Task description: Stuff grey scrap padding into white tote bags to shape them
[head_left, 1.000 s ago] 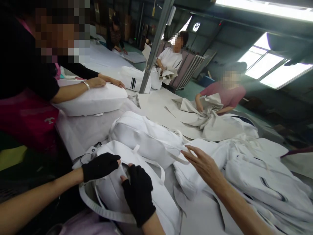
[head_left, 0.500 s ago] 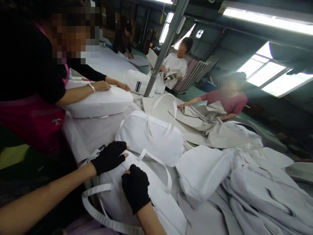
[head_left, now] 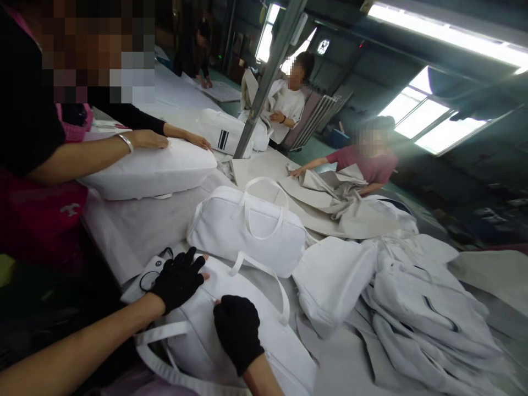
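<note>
A white handbag with two carrying straps lies on the table right in front of me, a zip seam running along its top. My left hand, in a black fingerless glove, presses on the bag's far left end with its fingers spread. On the seam, between the straps, my right hand is closed in a fist or pinch, in a matching glove. Whatever its fingertips grip is hidden beneath the hand. Just beyond stands a second white handbag, touched by neither hand.
A white pouch with a black cord lies left of my left hand. More white bags are heaped at the right. Across the table, co-workers handle grey sheets and a white bag. A metal post rises beyond.
My right hand has slid a short way along the seam, toward the lower right. My left hand stays on the bag's end, fingers slightly more spread. The whole view has shifted a little.
</note>
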`<action>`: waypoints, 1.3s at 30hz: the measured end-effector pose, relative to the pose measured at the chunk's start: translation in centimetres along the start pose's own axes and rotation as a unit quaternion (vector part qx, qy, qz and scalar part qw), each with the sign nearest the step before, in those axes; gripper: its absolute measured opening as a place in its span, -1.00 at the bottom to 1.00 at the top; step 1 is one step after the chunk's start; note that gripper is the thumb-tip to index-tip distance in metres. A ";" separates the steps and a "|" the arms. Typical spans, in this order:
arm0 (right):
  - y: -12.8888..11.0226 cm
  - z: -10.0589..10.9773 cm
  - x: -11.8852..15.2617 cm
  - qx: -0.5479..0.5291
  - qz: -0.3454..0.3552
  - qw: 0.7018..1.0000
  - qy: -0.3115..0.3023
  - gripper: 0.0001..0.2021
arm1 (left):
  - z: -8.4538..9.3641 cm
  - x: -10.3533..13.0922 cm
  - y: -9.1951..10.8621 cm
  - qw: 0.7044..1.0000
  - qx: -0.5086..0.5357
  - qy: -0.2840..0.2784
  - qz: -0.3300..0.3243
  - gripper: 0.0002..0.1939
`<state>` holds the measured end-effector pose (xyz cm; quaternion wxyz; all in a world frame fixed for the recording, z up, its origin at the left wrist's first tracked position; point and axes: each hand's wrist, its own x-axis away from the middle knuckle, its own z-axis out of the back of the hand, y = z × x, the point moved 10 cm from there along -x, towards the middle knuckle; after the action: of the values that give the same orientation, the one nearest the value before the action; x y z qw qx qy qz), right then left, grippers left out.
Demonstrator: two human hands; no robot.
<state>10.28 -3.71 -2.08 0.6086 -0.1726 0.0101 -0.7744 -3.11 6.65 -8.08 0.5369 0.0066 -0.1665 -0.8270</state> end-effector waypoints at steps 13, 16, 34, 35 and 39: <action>6.8 0.8 5.1 -0.076 -0.063 0.992 0.072 -0.74 | -0.9 -0.5 -0.5 1.000 -0.018 -0.019 -0.004 -0.46; 7.6 0.7 6.0 -0.080 -0.063 0.991 0.089 -0.71 | -0.5 -0.5 -0.5 0.999 -0.009 0.016 -0.027 -0.48; 15.9 1.5 10.8 -0.249 -0.122 0.955 0.110 -0.64 | 0.9 8.3 15.2 0.901 0.078 0.164 -0.394 -0.51; 15.6 1.2 10.8 -0.231 -0.130 0.957 0.116 -0.61 | 0.9 8.1 15.3 0.901 0.073 0.165 -0.395 -0.51; 13.9 0.5 9.3 -0.189 -0.126 0.968 0.105 -0.79 | 0.6 8.0 15.7 0.898 0.071 0.152 -0.408 -0.53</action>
<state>21.56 -16.04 -2.36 0.4579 -0.2022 0.1984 -0.8427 7.31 -6.14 -1.68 0.1696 0.2377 -0.1238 -0.9484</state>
